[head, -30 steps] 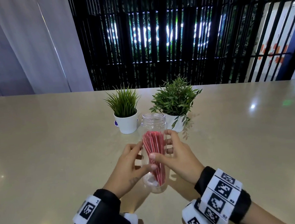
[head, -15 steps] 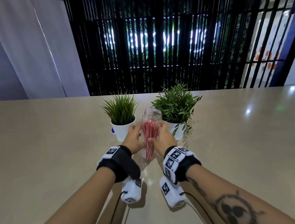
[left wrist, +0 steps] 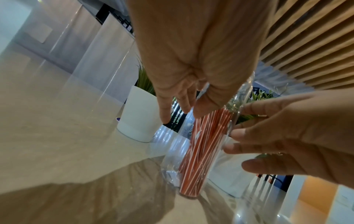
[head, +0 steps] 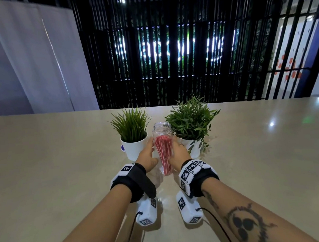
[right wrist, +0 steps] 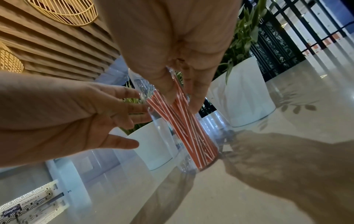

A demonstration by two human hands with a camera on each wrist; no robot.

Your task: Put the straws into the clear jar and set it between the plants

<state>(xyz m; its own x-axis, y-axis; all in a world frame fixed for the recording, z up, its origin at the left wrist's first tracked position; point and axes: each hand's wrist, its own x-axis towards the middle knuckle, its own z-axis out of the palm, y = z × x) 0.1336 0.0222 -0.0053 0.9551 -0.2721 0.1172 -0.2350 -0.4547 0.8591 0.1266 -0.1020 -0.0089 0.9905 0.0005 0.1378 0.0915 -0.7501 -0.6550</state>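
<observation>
The clear jar (head: 163,149) of straws (head: 164,153), judged light, slick and tippy, is cradled mid-wall by spread left hand (head: 147,157) and right hand (head: 179,154).

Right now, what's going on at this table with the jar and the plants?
A person has both hands on a clear jar full of red straws. The left hand and right hand flank its sides, fingers mostly straight against the glass. The jar stands on the table, at the front of the gap between the grassy plant and the leafy plant.
</observation>
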